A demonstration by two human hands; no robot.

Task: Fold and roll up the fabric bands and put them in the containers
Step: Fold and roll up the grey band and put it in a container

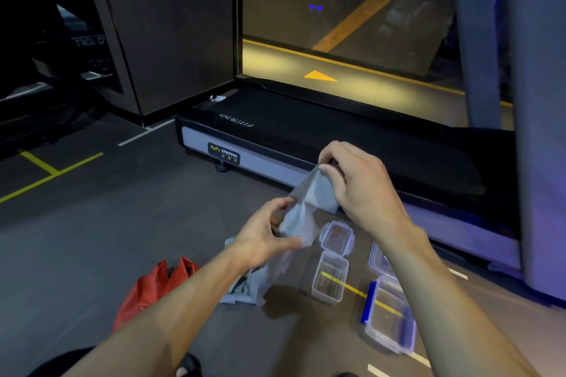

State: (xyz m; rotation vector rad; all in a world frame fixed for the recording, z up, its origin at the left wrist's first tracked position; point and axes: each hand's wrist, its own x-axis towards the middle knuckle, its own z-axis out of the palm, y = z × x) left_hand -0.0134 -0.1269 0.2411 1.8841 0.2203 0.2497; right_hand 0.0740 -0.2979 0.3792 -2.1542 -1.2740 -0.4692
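I hold a pale grey fabric band [301, 211] up over the floor. My right hand [352, 180] pinches its top end, and my left hand [266, 239] grips it lower down; the rest hangs to a heap on the floor. An orange-red band [153, 288] lies crumpled at the lower left. A small clear container [330, 280] stands open on the floor with its lid [337, 237] just behind it. To the right is a larger clear container [389, 315] with blue clips, partly hidden by my right forearm.
A black treadmill [337, 138] with a grey side rail runs across the floor just beyond my hands. Its upright post [539, 101] rises at the right. Yellow and white lines mark the dark floor. A dark wall panel [171, 30] stands at the back left.
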